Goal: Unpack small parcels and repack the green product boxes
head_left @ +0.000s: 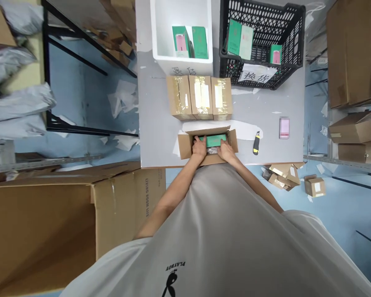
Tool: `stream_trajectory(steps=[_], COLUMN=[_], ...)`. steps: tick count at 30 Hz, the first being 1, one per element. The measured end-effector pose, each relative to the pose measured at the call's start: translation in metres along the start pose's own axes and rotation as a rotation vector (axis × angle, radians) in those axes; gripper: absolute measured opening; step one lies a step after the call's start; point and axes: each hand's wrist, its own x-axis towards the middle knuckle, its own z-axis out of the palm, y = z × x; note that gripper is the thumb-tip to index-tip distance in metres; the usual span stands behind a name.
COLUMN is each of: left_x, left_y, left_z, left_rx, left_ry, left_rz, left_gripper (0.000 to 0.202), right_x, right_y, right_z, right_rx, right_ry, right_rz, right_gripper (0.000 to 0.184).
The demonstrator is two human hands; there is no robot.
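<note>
An open cardboard box sits at the near edge of the grey table. A green product box lies inside it. My left hand rests on the green box's left end, fingers curled over it. My right hand presses on its right end, fingers bent down into the carton. Both hands grip the green box from opposite sides.
Three taped cardboard boxes stand in a row behind the open one. A white foam bin and a black crate hold more green boxes. A utility knife and a phone lie to the right. Large cartons stand on the floor at left.
</note>
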Motion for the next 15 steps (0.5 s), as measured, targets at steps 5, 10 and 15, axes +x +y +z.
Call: stream_trajectory(steps=[5, 10, 15], left_x=[0.002, -0.006, -0.039], left_y=[0.001, -0.001, -0.014], left_z=[-0.003, -0.017, -0.036], left_rx=[0.027, 0.041, -0.028], left_ry=[0.019, 0.026, 0.140], left_rz=[0.039, 0.092, 0.108], left_gripper=[0.070, 0.071, 0.077], right_x=[-0.022, -0.037, -0.044], right_y=[0.006, 0.014, 0.027], right_z=[0.000, -0.003, -0.007], right_rx=[-0.045, -0.046, 0.084], right_ry=[-0.039, -0.003, 0.102], right_rz=[-0.095, -0.146, -0.130], right_gripper=[0.050, 0.048, 0.050])
